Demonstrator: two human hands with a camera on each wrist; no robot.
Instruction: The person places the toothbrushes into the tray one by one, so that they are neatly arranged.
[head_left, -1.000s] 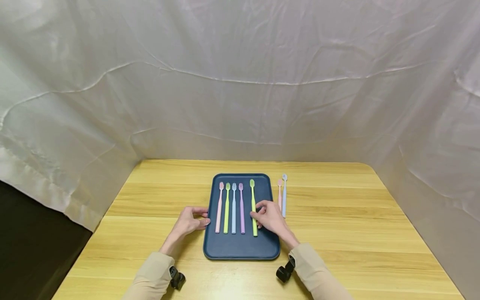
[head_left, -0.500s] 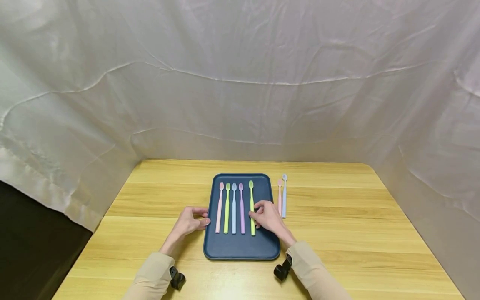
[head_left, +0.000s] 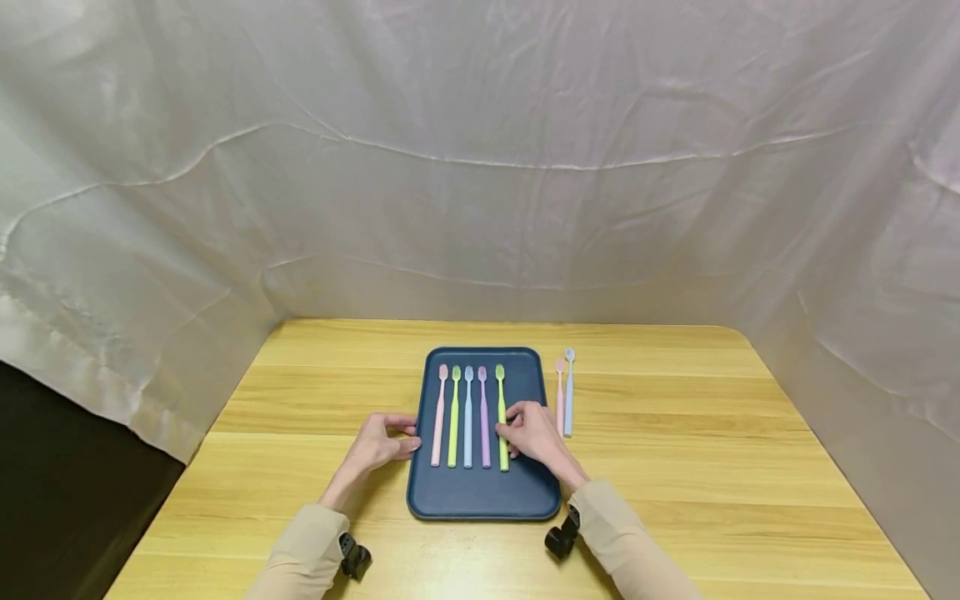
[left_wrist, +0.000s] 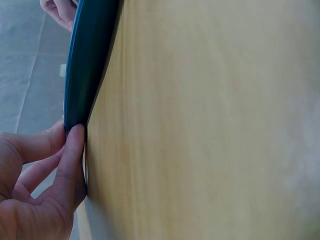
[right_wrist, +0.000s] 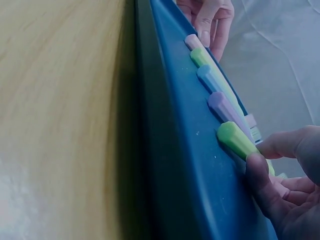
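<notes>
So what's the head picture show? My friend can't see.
A person's right hand pinches a yellow-green toothbrush beside four others on a dark blue rectangular tray; the left hand holds the tray's edge. Two more lie on a yellow wooden table.

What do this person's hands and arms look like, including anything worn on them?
Both the left hand and right hand are bare, with no gloves. The left sleeve and right sleeve are plain, long and beige. A small black device sits at each wrist, left device and right device. No cables show.
</notes>
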